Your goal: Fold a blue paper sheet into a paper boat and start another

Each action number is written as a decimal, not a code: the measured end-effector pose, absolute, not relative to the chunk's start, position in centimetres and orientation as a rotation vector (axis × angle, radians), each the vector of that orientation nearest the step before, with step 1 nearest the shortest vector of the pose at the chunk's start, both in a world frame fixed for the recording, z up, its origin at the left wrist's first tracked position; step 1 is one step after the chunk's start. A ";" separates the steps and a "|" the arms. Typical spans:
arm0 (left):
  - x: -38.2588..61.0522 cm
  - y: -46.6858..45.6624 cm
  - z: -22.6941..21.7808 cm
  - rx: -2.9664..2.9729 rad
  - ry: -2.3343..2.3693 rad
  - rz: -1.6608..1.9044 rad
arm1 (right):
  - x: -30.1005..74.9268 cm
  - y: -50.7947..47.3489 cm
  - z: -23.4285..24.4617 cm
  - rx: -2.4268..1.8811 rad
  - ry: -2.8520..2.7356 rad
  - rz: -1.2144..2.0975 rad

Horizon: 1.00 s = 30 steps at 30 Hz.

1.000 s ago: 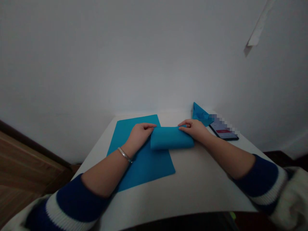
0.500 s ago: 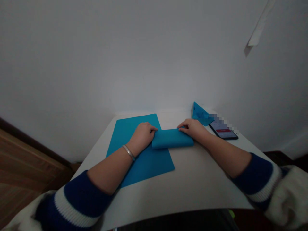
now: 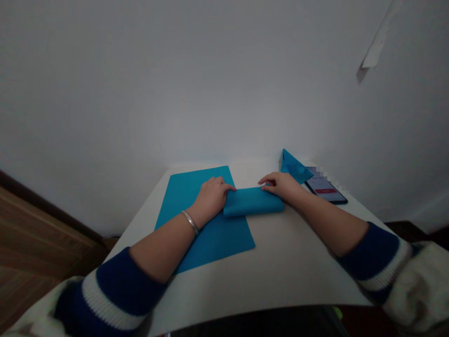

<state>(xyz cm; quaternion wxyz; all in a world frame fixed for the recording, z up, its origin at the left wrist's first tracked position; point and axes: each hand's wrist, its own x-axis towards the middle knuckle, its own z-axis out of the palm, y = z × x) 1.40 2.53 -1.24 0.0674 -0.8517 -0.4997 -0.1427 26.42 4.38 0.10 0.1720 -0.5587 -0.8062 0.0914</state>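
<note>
A folded blue paper [image 3: 253, 201] lies on the white table [image 3: 280, 271], its left part over a flat blue sheet [image 3: 196, 215]. My left hand [image 3: 212, 196], with a silver bracelet at the wrist, presses its curled fingers on the fold's left end. At the fold's upper right corner my right hand [image 3: 280, 184] pinches the top edge with its fingers together.
A finished blue paper shape [image 3: 293, 166] stands at the table's far right, next to a phone [image 3: 326, 189] with its screen lit. A white wall rises just behind the table. Wooden floor shows at the left.
The bulging fold has been flattened. Both hands have edged slightly along its top edge, the left a little to the right.
</note>
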 end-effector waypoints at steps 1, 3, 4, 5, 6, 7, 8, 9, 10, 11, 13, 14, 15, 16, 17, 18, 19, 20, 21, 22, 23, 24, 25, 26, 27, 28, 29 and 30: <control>1.5 2.5 -1.2 -2.560 -1.507 -0.426 | 26.4 4.4 0.1 -1.589 -2.282 0.268; 1.5 2.3 -1.1 -2.551 -1.517 -0.416 | 26.4 4.5 0.1 -1.613 -2.275 0.284; 1.5 2.3 -1.0 -2.549 -1.520 -0.410 | 26.3 4.5 0.1 -1.629 -2.269 0.292; 1.5 2.3 -1.0 -2.551 -1.519 -0.404 | 26.3 4.5 0.1 -1.643 -2.261 0.304; 1.5 2.2 -0.9 -2.555 -1.513 -0.398 | 26.3 4.5 0.1 -1.653 -2.252 0.317; 1.4 2.2 -0.9 -2.559 -1.505 -0.394 | 26.3 4.5 0.2 -1.662 -2.244 0.330; 1.4 2.2 -0.8 -2.565 -1.495 -0.390 | 26.2 4.5 0.2 -1.671 -2.236 0.339; 1.4 2.2 -0.8 -2.571 -1.484 -0.385 | 26.2 4.5 0.3 -1.678 -2.229 0.343; 1.3 2.1 -0.8 -2.576 -1.477 -0.380 | 26.2 4.4 0.3 -1.683 -2.224 0.342; 1.3 2.1 -0.7 -2.577 -1.472 -0.375 | 26.1 4.4 0.3 -1.684 -2.222 0.340; 1.4 2.0 -0.7 -2.566 -1.469 -0.370 | 26.1 4.3 0.4 -1.675 -2.228 0.330; 1.4 1.9 -0.6 -2.552 -1.472 -0.370 | 26.1 4.3 0.4 -1.669 -2.232 0.324; 1.4 1.8 -0.6 -2.538 -1.475 -0.367 | 26.1 4.3 0.3 -1.666 -2.237 0.318; 1.5 1.8 -0.5 -2.527 -1.475 -0.360 | 26.2 4.3 0.3 -1.659 -2.237 0.307; 1.5 1.7 -0.4 -2.518 -1.474 -0.349 | 26.2 4.4 0.2 -1.639 -2.235 0.283; 1.6 1.6 -0.3 -2.513 -1.473 -0.338 | 26.2 4.5 0.1 -1.599 -2.240 0.246; 1.6 1.6 -0.2 -2.509 -1.471 -0.327 | 26.2 4.6 0.0 -1.538 -2.256 0.203; 1.6 1.5 -0.2 -2.505 -1.470 -0.318 | 26.2 4.7 -0.1 -1.465 -2.282 0.160; 1.7 1.4 -0.1 -2.500 -1.473 -0.312 | 26.2 4.7 -0.1 -1.385 -2.331 0.130; 1.7 1.3 -0.1 -2.494 -1.477 -0.309 | 26.2 4.8 -0.1 -1.326 -2.391 0.133; 1.8 1.3 0.0 -2.488 -1.478 -0.309 | 26.2 4.8 0.0 -1.281 -2.455 0.166; 1.8 1.2 -0.1 -2.483 -1.477 -0.312 | 26.1 4.7 0.1 -1.252 -2.512 0.225; 1.8 1.2 -0.1 -2.476 -1.476 -0.317 | 26.2 4.6 0.3 -1.231 -2.543 0.298; 1.8 1.2 -0.2 -2.471 -1.474 -0.322 | 26.2 4.5 0.6 -1.221 -2.555 0.371; 1.8 1.2 -0.2 -2.465 -1.474 -0.328 | 26.2 4.3 0.9 -1.219 -2.553 0.440; 1.8 1.2 -0.3 -2.459 -1.477 -0.334 | 26.2 4.1 1.2 -1.229 -2.543 0.488; 1.8 1.2 -0.3 -2.456 -1.482 -0.338 | 26.1 3.8 1.6 -1.231 -2.559 0.519; 1.8 1.3 -0.3 -2.455 -1.488 -0.340 | 26.0 3.5 2.0 -1.244 -2.568 0.523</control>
